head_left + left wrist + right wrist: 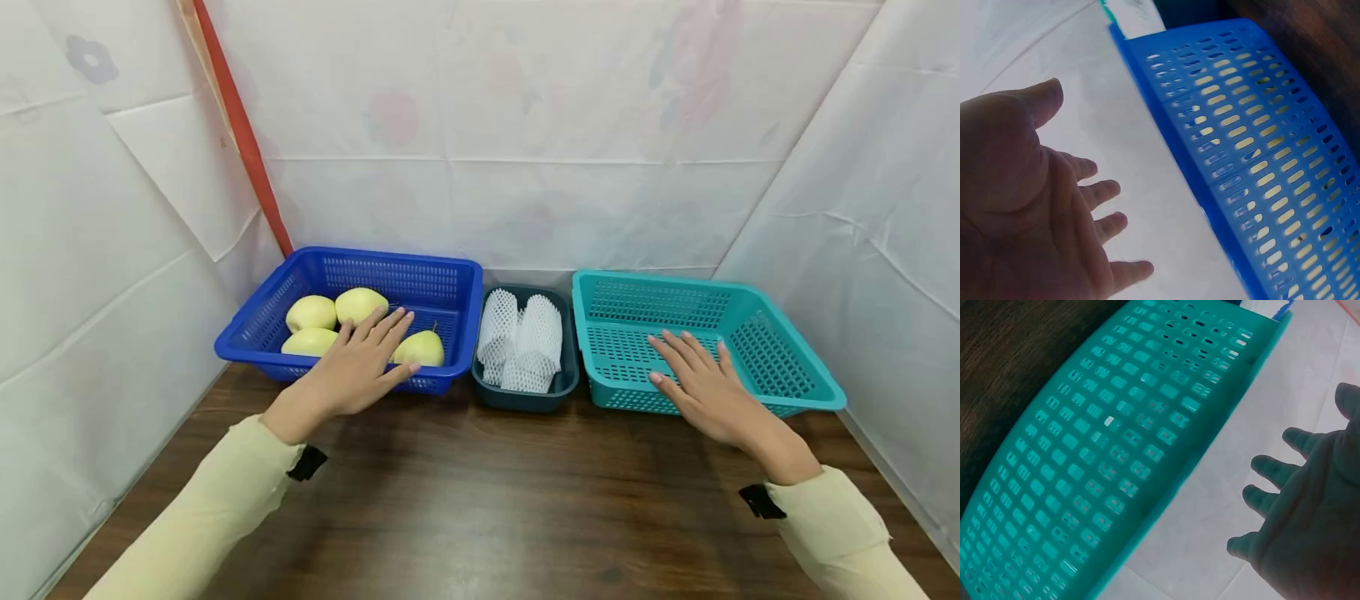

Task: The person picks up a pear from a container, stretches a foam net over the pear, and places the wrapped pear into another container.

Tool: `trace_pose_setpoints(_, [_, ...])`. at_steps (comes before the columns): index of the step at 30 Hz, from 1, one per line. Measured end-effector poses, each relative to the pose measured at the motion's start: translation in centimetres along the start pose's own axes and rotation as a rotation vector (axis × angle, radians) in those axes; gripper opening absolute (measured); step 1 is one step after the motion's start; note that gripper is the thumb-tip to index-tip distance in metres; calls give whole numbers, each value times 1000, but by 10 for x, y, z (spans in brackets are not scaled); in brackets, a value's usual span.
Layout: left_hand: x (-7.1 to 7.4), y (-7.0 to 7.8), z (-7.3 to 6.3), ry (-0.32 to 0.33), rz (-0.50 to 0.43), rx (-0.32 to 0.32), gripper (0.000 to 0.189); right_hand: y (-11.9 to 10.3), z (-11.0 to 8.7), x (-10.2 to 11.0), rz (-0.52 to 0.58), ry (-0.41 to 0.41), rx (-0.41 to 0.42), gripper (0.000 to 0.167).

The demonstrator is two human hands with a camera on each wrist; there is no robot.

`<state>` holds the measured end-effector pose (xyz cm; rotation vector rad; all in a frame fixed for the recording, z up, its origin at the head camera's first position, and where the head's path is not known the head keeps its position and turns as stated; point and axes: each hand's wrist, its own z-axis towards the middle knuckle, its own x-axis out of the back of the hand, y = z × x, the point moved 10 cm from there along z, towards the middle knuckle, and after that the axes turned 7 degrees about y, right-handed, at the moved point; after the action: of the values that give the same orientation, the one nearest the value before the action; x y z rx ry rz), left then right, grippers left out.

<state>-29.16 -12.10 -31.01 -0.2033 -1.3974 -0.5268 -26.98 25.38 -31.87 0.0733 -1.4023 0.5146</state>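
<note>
My left hand (352, 367) is held over the front rim of a blue basket (247, 337), fingers straight and spread, palm down. Several round, pale yellow-green fruits (420, 348) lie in that basket, partly covered by the hand in the head view. Over the front of a teal basket (795, 367) is my right hand (708, 392), its fingers likewise straight and spread, holding nothing. Both wrist views show bare palms beside the slotted basket walls. Between the two baskets stands a small dark bin (525, 402) with white foam net sleeves (540, 333) piled in it.
The brown wooden table (480, 500) runs in front of the containers. White patterned sheeting (570, 125) hangs behind them and along both sides. A red strip (243, 133) slants down at the back left, behind the blue basket.
</note>
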Motion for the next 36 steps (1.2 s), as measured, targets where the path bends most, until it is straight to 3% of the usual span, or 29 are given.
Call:
trace_pose_setpoints(7, [-21,-7,44,-108,-11,2,61,5,14,-8,19,-11,-1,62])
trace_pose_setpoints(13, [-43,-17,65,-233,-49,26,70,6,22,-20,1,-13,9,61])
trace_pose_setpoints(18, [-60,-24,71,-322,-108,71,75,6,29,-33,-9,-21,29,60])
trace_pose_setpoints(22, [-70,-29,74,-355,-95,94,77,6,31,-43,-15,-28,42,60])
trace_pose_setpoints(27, [-78,-32,76,-391,-104,112,80,6,31,-48,-19,-14,58,57])
trace_pose_setpoints(36, [-83,-33,80,-435,-155,134,71,11,28,-50,-74,-17,12,54])
